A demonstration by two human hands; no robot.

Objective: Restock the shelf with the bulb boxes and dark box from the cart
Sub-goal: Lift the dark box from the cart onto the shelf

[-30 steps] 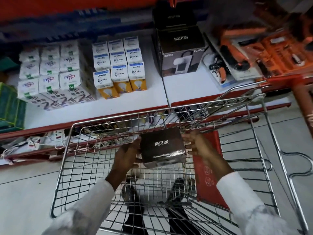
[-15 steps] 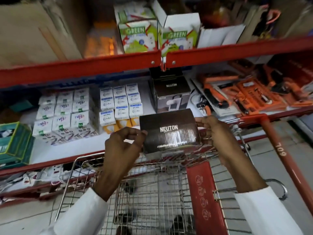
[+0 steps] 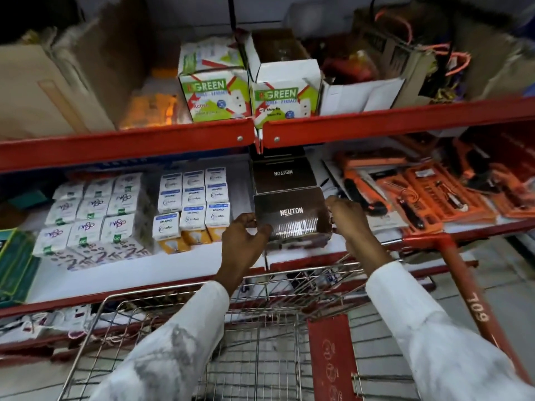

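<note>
Head view, your hands: your left hand [image 3: 244, 241] and right hand [image 3: 348, 219] clamp the dark box [image 3: 292, 219] between them, one on each short end, fingers curled closed on its sides.

Head view, where the box is: it sits over the front part of the white shelf [image 3: 139, 267], in line with the second dark box [image 3: 282, 175] standing further back. Whether its base already touches the shelf or hangs just above it, you cannot tell; the lower edge is blurred.

Head view, long axis: the box lies left to right across you, its printed top face up and the lettering reading your way. The box behind shows its lettering upside down.

Head view, the relation that matters: the open slot is straight ahead of your fingers, between the bulb boxes [image 3: 191, 209] on your left and the orange tool kits [image 3: 419, 195] on your right. Both hands are about equally near; your right fingertips sit just beside the kits' packaging, so that side looks the tighter one.

Head view, cart: the cart [image 3: 260, 342] stands below your forearms; what shows of its basket holds no boxes.

Judgement, next move: set it down and slide it back toward its twin, keeping it square.
</note>
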